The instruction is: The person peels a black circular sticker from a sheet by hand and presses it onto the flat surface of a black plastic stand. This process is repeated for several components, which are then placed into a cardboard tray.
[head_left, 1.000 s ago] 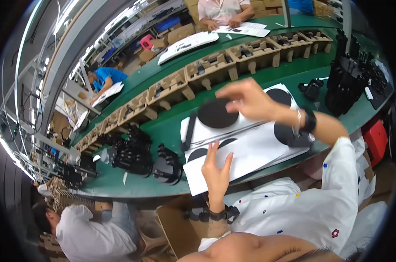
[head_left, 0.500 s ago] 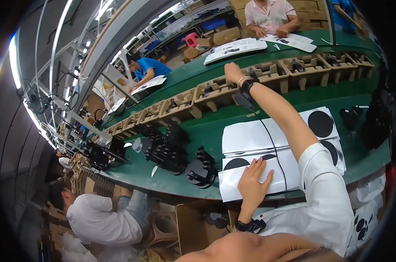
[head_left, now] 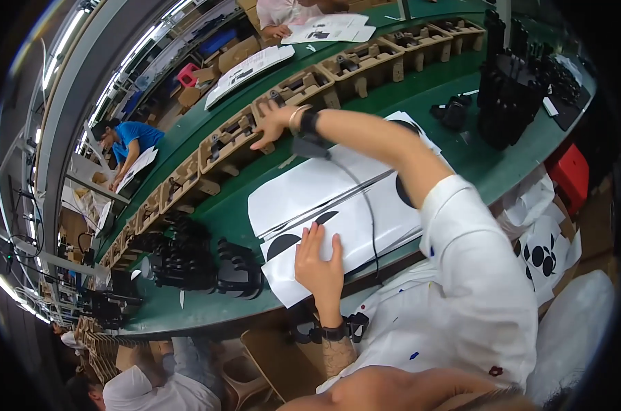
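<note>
My left hand (head_left: pixel 320 266) lies flat, fingers stretched out, on white sheets (head_left: pixel 303 195) printed with large black circles. My right arm reaches across the sheets. At its end my right hand (head_left: pixel 272 125) has its fingers spread over the near edge of a brown molded pulp tray (head_left: pixel 218 152), with nothing seen in its grasp. That tray stands in a long row and holds dark parts. From a dark band on my right wrist a grey cord (head_left: pixel 369 216) hangs down over the sheets.
Black ribbed parts (head_left: pixel 187 257) stand left of the sheets on the green table (head_left: pixel 208 312). More black parts (head_left: pixel 506 103) stand at the right, near a red stool (head_left: pixel 569 179). Co-workers sit across the table and at lower left. Printed sheets (head_left: pixel 249 75) lie beyond the trays.
The view has swung right, so the scene shifts left. My right hand, closed over the tray before, now has its fingers spread. My left hand stays flat on the sheets.
</note>
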Action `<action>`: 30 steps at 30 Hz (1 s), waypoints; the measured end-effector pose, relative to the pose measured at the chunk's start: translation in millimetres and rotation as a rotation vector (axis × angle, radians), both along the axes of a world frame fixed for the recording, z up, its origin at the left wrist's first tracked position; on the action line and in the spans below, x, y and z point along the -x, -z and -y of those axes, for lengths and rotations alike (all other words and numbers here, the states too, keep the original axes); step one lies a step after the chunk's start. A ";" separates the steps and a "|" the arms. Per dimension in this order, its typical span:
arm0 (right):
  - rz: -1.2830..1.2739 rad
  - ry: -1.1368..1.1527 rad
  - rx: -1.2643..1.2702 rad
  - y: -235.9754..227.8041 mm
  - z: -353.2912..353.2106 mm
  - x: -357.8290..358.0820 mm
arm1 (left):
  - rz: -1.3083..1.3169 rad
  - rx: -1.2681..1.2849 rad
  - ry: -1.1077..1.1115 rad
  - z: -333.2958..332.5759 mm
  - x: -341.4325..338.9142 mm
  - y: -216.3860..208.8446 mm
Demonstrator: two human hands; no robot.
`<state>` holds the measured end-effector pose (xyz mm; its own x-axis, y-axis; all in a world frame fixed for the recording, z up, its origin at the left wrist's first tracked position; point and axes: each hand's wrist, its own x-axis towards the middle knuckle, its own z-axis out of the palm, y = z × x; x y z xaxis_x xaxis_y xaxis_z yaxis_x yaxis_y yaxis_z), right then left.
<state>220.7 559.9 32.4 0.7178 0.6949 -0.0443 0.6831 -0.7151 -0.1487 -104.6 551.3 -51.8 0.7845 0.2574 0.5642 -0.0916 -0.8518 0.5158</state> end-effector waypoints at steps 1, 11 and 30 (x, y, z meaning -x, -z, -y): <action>-0.020 -0.036 0.023 -0.5 15.8 -1.9 | 0.006 0.003 0.003 -1.3 0.2 0.0; 0.048 -0.310 0.021 28.5 189.0 149.3 | -0.006 -0.019 -0.007 -0.9 6.3 3.8; 0.309 0.624 -0.900 -71.0 450.6 290.8 | -0.098 -0.043 0.002 -6.0 7.0 -3.2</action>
